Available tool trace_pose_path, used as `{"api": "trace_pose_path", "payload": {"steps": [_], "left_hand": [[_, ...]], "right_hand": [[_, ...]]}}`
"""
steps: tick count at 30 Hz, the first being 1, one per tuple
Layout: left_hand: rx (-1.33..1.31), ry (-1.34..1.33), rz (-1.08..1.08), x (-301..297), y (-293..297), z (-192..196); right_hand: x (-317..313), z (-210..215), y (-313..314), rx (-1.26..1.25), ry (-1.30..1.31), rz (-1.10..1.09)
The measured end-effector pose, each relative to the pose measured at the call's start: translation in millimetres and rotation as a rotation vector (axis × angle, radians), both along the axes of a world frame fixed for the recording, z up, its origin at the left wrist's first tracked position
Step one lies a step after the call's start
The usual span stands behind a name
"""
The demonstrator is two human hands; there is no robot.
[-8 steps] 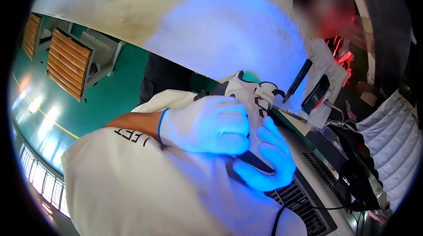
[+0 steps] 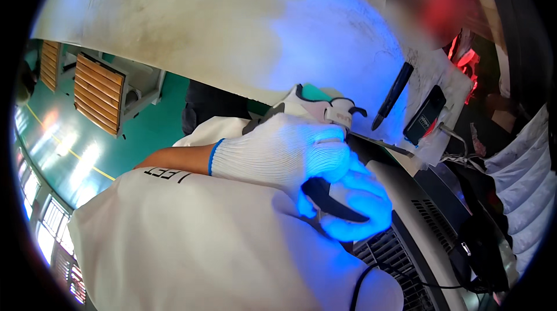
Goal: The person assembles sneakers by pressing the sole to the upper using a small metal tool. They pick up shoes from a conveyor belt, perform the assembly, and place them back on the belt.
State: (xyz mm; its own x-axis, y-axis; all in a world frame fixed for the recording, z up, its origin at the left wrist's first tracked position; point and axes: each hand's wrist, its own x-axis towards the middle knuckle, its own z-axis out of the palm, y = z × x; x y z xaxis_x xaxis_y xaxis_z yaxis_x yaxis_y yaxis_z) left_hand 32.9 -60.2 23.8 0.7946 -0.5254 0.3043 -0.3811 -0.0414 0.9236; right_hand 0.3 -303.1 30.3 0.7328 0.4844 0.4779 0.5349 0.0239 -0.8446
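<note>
A light grey and white shoe (image 2: 310, 109) with dark trim and a green lining lies across my lap at the table edge. My left hand (image 2: 290, 151), in a white knit glove with a blue cuff, is closed over the middle of the shoe, fingers curled. My right hand (image 2: 365, 203), gloved and lit blue, wraps the shoe's dark end from the far side, its fingers partly hidden behind my left hand. The two hands touch. Most of the shoe's middle is covered, and whether anything small is pinched in my left fingers cannot be seen.
A black pen-like tool (image 2: 393, 96) and a dark phone (image 2: 425, 115) lie on the pale table (image 2: 191, 38), right of the shoe. A machine with a vent grille (image 2: 400, 276) and a cable stands at my right. Wood-slatted racks (image 2: 98, 93) stand at left; a person (image 2: 432, 6) sits across.
My left hand has shifted right along the shoe and now overlaps my right hand. The shoe has tilted, showing less of its upper. The view has turned slightly.
</note>
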Motion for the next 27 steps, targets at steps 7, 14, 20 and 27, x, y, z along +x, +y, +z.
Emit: {"api": "trace_pose_path", "payload": {"steps": [7, 14, 20, 27], "left_hand": [[0.633, -0.164, -0.025, 35, -23, 16], [0.775, -0.121, -0.125, 41, -30, 32], [0.656, -0.140, 0.247, 3, 11, 47], [0.949, -0.120, 0.324, -26, 25, 35]], "right_hand": [[9, -67, -9, -0.052, 0.330, -0.294], [16, -59, -8, -0.087, 0.238, -0.340], [13, -62, -11, -0.079, 0.254, -0.353], [22, -50, -15, -0.073, 0.418, -0.249]]}}
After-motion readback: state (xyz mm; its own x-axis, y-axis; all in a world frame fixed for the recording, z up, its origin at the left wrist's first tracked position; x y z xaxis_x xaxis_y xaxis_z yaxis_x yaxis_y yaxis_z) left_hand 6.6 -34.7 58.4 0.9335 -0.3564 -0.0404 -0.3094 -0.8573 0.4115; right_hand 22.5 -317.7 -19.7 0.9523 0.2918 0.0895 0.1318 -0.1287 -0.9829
